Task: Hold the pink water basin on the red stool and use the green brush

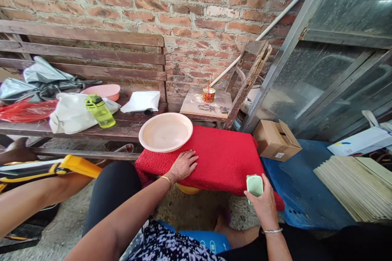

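Note:
My left hand [183, 166] lies flat on a red textured cloth [223, 151], fingers stretched out, just in front of the basin. The cloth covers a low bench or table and hangs over its near edge. A pale pink plastic basin [165, 132] stands on the cloth's left end and seems to hold some water. My right hand [266, 202] grips a small pale green plastic brush [255, 186] at the cloth's near right edge. Its hollow back faces me, and a fringe of bristles shows along the far rim.
To the left, a wooden bench [128, 52] carries a green bottle [100, 111], bags and a pink bowl [104, 91]. Behind stands a wooden chair [196, 108] with padlocks. A cardboard box [275, 140] sits on a blue surface [294, 187] at right. Another person's arm [45, 191] shows at left.

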Motion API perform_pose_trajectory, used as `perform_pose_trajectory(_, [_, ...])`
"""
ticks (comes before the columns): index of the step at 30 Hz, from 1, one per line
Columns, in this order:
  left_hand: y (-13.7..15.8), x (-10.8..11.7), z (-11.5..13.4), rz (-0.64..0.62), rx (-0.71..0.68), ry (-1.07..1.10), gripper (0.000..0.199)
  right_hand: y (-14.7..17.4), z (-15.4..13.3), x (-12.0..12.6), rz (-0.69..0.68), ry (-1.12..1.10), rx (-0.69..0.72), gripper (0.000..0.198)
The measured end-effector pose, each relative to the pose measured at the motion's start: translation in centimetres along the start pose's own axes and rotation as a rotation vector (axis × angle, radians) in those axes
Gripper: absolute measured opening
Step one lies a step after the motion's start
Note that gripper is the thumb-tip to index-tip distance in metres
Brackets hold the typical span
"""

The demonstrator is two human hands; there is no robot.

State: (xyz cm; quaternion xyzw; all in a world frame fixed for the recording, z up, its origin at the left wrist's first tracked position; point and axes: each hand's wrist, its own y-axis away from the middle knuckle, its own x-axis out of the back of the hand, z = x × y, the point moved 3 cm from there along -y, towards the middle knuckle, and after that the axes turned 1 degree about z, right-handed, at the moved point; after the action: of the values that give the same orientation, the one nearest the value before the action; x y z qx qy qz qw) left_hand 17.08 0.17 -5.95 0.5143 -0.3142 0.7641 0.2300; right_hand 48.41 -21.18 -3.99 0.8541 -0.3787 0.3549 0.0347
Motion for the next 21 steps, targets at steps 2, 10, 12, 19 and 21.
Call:
perform_pose_trajectory(2, [0.0, 0.0, -0.1, 0.003, 0.001, 0.002, 0.036, 0.1, 0.1, 0.0, 0.014, 0.055, 0.047, 0.086])
perform_pose_trajectory(10, [0.0, 0.1, 0.1, 0.0, 0.007, 0.008, 0.036, -1.1, 4.6, 6.0, 0.245, 0.41, -0.214, 0.094])
perform_pose_trajectory(12, [-0.1, 0.2, 0.2, -0.007, 0.009, 0.005, 0.036, -1.4, 4.4, 6.2, 0.234, 0.356, -0.229, 0.102])
perform_pose_trajectory(19, [-0.1, 0.3, 0.3, -0.024, 0.009, -0.021, 0.037, -1.9, 1.1, 1.5, 0.014, 0.147, -0.068, 0.083])
perform_pose_trajectory(21, [0.0, 0.3, 0.2, -0.023, 0.009, -0.021, 0.037, -1.9, 0.1, 0.1, -0.053, 0.204, 0.136, 0.061])
